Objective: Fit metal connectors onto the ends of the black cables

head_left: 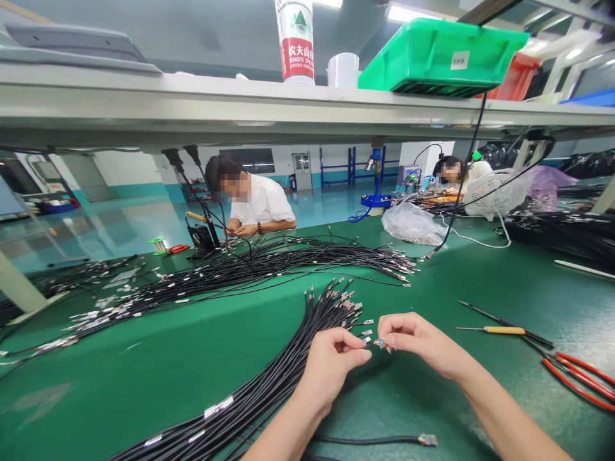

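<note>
Small silver connector [379,342] held aloft; black cable bundle [288,368] lying beside.

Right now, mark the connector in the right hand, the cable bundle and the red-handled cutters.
connector [380,342]: head view, its metal body.
cable bundle [288,374]: head view, middle of the black wires.
red-handled cutters [576,384]: head view, lower red handle.

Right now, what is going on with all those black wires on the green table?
A person's left hand and right hand pinch a small metal connector between the fingertips. It sits just past the metal-tipped ends of a thick bundle of black cables lying on the green table. To the right lie red-handled pliers and a yellow-handled tool, untouched. Across the table, two other people bend over more cables.
</note>
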### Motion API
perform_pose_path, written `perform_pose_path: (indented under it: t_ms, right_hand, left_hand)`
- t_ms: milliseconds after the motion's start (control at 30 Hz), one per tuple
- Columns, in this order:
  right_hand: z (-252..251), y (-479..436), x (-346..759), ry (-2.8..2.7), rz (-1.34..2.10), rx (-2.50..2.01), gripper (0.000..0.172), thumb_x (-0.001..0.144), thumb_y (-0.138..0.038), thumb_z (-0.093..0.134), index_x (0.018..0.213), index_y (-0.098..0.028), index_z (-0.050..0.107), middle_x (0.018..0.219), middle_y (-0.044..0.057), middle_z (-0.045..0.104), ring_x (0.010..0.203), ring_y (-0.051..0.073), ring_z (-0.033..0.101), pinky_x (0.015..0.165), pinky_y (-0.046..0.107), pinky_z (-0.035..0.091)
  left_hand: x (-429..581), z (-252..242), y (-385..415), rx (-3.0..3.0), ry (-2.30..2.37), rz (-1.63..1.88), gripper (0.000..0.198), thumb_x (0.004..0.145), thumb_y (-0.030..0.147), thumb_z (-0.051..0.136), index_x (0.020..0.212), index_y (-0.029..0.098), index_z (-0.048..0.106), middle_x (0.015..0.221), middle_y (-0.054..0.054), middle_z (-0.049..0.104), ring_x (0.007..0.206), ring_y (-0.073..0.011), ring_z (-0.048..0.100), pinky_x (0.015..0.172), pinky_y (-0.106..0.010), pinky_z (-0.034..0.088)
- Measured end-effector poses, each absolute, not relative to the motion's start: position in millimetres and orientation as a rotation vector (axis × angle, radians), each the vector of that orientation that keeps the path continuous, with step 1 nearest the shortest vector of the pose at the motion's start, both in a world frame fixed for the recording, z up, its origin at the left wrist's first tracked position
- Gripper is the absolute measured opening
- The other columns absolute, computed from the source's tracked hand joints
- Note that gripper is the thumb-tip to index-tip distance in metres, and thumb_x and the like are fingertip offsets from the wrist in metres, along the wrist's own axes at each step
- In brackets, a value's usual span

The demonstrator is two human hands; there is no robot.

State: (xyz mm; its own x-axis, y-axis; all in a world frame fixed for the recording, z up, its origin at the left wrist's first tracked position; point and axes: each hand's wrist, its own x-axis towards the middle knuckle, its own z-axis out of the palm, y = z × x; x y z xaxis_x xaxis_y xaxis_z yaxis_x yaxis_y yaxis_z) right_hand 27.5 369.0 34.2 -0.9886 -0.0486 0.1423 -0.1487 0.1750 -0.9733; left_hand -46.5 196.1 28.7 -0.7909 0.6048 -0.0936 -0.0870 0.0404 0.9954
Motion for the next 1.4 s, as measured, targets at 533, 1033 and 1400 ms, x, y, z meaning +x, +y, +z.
perform_pose_path:
  t_ms: [533, 1033, 1400]
  right_hand:
    - [34.0, 367.9, 26.2, -2.47, 1.57, 0.1, 0.027, 0.084, -0.035, 0.046, 0.062, -0.018, 0.047, 0.063, -0.003, 0.043, 0.063, 0.013, 0.04, 0.061, 0.025, 0.033]
    - [34.3, 368.2, 27.5, -2.404, 1.682, 0.175, 0.025, 0.081, -0.034, 0.051, 0.063, -0.017, 0.049, 0.064, -0.002, 0.043, 0.064, 0.012, 0.039, 0.061, 0.025, 0.032]
    - [33.2, 362.7, 25.0, -2.445, 1.599, 0.092, 0.025, 0.08, -0.033, 0.05, 0.061, -0.017, 0.048, 0.06, -0.004, 0.042, 0.061, 0.012, 0.038, 0.058, 0.024, 0.031]
  left_hand:
    - [-45.8, 26.3, 196.8, 0.58, 1.723, 1.751, 0.018, 0.064, 0.027, 0.065, 0.065, 0.009, 0.065, 0.054, -0.001, 0.056, 0.048, -0.008, 0.04, 0.051, -0.023, 0.028]
    - [-46.0, 27.3, 197.4, 0.66, 1.706, 1.742, 0.02, 0.066, 0.03, 0.064, 0.061, 0.011, 0.064, 0.055, 0.0, 0.054, 0.051, -0.0085, 0.039, 0.053, -0.023, 0.027]
    - [-41.4, 33.1, 196.6, 0.796, 1.759, 1.751, 0.02, 0.064, 0.026, 0.066, 0.08, 0.014, 0.069, 0.069, -0.002, 0.061, 0.064, -0.0127, 0.048, 0.065, -0.025, 0.038]
